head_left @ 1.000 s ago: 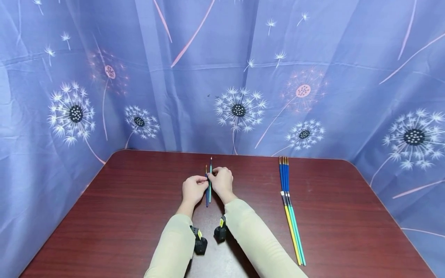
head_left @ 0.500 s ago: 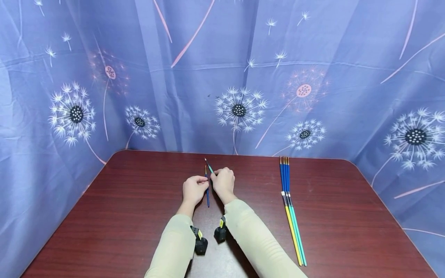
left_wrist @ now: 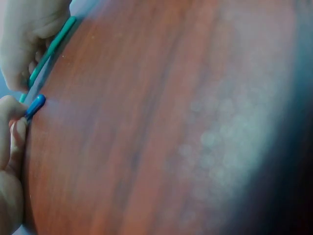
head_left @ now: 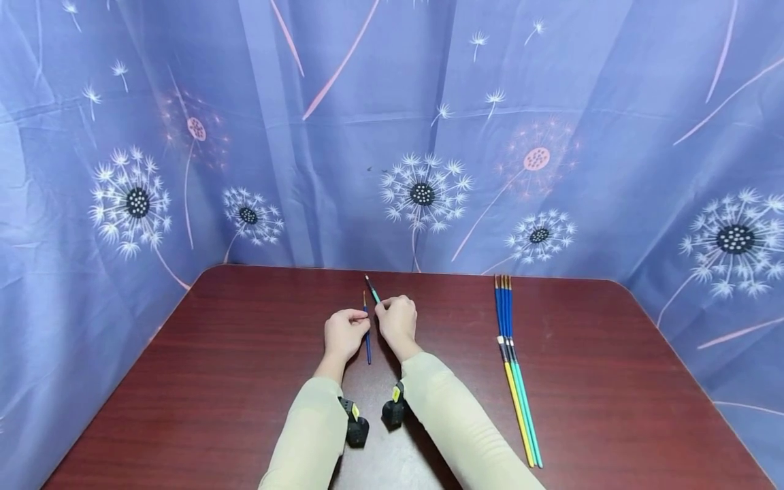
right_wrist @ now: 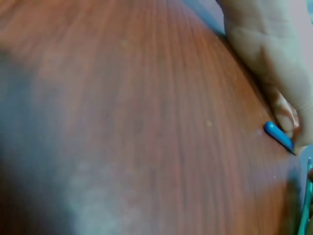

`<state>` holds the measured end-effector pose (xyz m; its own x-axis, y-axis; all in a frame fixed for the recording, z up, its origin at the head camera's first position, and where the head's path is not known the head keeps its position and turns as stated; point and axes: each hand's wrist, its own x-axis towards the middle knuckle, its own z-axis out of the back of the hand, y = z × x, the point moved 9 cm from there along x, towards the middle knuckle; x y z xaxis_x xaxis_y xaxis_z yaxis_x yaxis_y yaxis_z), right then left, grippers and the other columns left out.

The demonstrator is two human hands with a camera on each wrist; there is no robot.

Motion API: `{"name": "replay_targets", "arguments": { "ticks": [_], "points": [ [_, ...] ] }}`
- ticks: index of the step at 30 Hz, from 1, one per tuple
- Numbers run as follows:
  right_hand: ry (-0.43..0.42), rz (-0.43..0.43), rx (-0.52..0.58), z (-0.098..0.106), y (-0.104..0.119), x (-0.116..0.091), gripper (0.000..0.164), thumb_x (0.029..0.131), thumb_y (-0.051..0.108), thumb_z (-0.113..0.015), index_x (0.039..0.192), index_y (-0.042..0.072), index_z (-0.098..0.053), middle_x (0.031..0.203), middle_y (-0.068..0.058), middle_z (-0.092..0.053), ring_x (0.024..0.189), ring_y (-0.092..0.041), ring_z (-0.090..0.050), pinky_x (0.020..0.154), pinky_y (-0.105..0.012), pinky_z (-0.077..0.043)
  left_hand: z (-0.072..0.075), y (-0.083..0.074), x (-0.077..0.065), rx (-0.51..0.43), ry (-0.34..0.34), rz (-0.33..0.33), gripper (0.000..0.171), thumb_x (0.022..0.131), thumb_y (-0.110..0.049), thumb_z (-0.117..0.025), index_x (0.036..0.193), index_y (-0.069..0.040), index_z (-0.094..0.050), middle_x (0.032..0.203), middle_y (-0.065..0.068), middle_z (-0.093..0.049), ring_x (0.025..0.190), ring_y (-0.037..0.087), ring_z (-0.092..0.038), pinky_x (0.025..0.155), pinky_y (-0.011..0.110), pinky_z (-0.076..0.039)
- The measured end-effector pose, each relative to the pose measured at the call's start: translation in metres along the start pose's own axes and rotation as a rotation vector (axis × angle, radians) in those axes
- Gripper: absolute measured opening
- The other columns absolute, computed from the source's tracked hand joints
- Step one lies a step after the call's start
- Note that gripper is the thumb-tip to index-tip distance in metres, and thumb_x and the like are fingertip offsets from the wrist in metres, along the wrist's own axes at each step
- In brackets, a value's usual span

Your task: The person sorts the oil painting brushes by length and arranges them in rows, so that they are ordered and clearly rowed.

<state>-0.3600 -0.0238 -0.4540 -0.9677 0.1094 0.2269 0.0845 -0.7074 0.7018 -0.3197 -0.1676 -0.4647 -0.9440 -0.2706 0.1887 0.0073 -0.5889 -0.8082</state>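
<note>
Near the middle of the table in the head view, my left hand pinches a thin blue paintbrush, its bristles pointing to the far edge. Just to the right, my right hand holds a teal paintbrush between thumb and fingers, its dark tip tilted up-left. The rest of the teal handle is hidden by the hand there. In the left wrist view the teal handle crosses the right hand, and the blue handle's end sticks out of the left fingers. The right wrist view shows the same blue end near the table surface.
On the right of the table lies a row of blue brushes. Below them, towards the front, lie a yellow brush and teal brushes. A blue dandelion-print curtain hangs behind the table's far edge.
The teal brush stood parallel beside the blue one; it has tilted away and shifted slightly right with my right hand. My left hand has stayed nearly still on the blue brush.
</note>
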Motion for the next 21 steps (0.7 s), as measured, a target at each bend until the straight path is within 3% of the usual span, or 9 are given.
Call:
{"name": "replay_targets", "arguments": {
  "ticks": [12,21],
  "points": [
    [-0.013,-0.081,0.117,0.018,-0.010,0.000,0.016,0.082,0.020,-0.065,0.087,0.011,-0.077,0.096,-0.007,-0.070,0.093,-0.024,-0.065,0.080,-0.036,-0.054,0.001,-0.002,-0.001,-0.012,0.006,0.007,0.017,0.079,-0.014,-0.069,0.093,-0.008,-0.076,0.080,0.004,-0.074,0.075,0.017,-0.070,0.070,0.031,-0.055],
    [-0.011,-0.114,0.161,0.031,-0.018,0.002,0.015,0.081,0.020,-0.065,0.085,0.013,-0.078,0.087,-0.004,-0.074,0.087,-0.023,-0.067,0.076,-0.035,-0.055,0.001,-0.002,-0.001,-0.005,0.010,0.013,0.017,0.080,-0.014,-0.068,0.094,-0.009,-0.076,0.081,0.004,-0.074,0.076,0.017,-0.071,0.072,0.032,-0.055]
  ]
}}
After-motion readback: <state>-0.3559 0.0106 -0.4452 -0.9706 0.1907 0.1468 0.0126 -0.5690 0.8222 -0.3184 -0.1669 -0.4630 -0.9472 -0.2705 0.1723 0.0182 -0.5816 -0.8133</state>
